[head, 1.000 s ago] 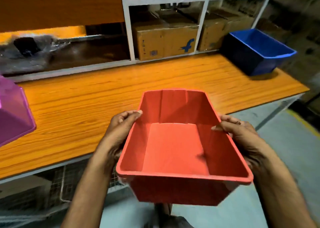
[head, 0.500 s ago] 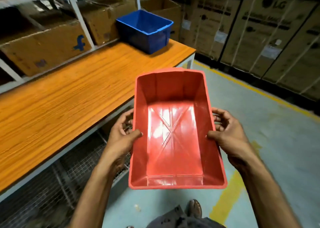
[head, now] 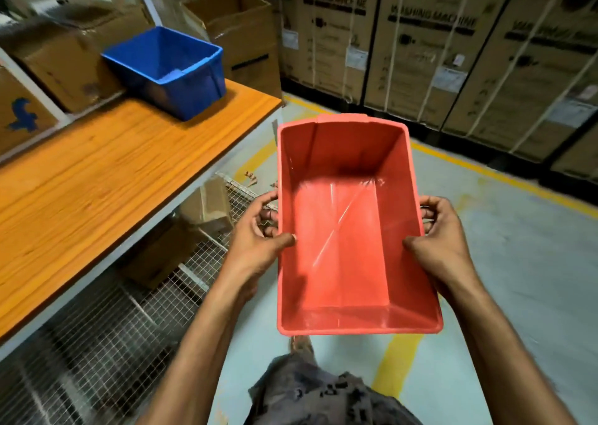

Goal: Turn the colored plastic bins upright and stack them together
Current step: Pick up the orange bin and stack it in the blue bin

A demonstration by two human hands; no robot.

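I hold a red plastic bin [head: 343,237] upright and empty in the air over the floor, right of the table. My left hand [head: 259,233] grips its left rim, thumb inside. On the opposite rim, my right hand [head: 440,240] grips the same way. A blue plastic bin [head: 168,68] stands upright and empty at the far right end of the orange wooden table [head: 97,178], beyond and to the left of the red bin.
Cardboard boxes [head: 239,30] stand behind the blue bin and on the shelf at the left. Large stacked cartons [head: 453,46] line the far wall. Wire mesh [head: 106,337] and a box sit under the table. Yellow lines cross the grey floor [head: 524,263].
The view has swung right along the table toward its end. The red bin has travelled with my hands from over the table edge to over the floor. The purple bin has left the view.
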